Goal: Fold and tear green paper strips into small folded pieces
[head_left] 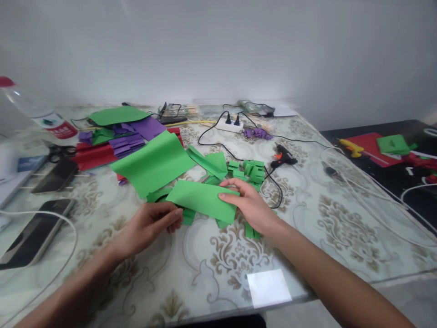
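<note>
Green paper strip (201, 199): long axis runs left to right; right hand (251, 205) pinches right end; left hand (153, 223), fingers curled, grip unclear, near left end.

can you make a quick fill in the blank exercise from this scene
1. The right hand holds a rectangular sheet coloured ____.
2. The cap of the bottle is ____.
3. The white power strip carries ____ black plugs.
4. In the picture, the black glue gun lies to the power strip's ____.

Missing words: green; red; two; right.
</note>
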Action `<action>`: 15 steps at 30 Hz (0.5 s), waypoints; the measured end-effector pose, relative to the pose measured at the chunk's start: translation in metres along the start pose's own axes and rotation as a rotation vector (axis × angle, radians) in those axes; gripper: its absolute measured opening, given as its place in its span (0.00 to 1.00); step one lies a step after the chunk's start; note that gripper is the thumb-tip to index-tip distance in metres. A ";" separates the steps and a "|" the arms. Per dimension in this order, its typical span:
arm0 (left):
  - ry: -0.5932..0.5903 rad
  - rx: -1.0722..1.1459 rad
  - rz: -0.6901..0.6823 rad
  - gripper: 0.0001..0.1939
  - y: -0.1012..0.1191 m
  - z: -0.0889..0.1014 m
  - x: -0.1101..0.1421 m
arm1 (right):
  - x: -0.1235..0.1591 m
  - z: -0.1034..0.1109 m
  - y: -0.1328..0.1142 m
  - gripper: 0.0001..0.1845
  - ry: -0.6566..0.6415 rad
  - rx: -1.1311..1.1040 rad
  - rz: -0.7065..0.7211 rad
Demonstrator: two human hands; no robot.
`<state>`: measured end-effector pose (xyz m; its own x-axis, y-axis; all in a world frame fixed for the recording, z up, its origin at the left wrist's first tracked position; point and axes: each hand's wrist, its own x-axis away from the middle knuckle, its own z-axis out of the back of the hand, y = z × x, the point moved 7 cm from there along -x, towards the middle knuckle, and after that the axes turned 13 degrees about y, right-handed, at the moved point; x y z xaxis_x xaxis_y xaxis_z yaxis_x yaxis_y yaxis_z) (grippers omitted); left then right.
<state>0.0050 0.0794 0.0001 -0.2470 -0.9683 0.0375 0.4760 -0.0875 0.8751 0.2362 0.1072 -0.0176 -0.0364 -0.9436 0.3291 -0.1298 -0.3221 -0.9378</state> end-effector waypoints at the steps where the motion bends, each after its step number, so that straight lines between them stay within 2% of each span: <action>1: -0.016 0.000 0.007 0.23 -0.002 -0.003 0.001 | 0.001 -0.001 0.000 0.22 -0.012 0.019 -0.002; 4: -0.039 0.006 0.034 0.24 -0.009 -0.008 0.001 | 0.005 -0.005 0.002 0.25 -0.060 0.082 -0.019; 10: -0.015 0.031 0.063 0.22 -0.012 -0.010 0.001 | 0.012 -0.021 0.016 0.40 -0.285 0.012 -0.116; 15: 0.055 0.162 0.098 0.18 -0.007 -0.004 -0.001 | 0.021 -0.034 0.020 0.37 -0.462 -0.039 -0.097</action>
<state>0.0053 0.0805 -0.0077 -0.1575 -0.9820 0.1038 0.3524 0.0423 0.9349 0.1991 0.0834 -0.0256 0.4210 -0.8476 0.3231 -0.1478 -0.4155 -0.8975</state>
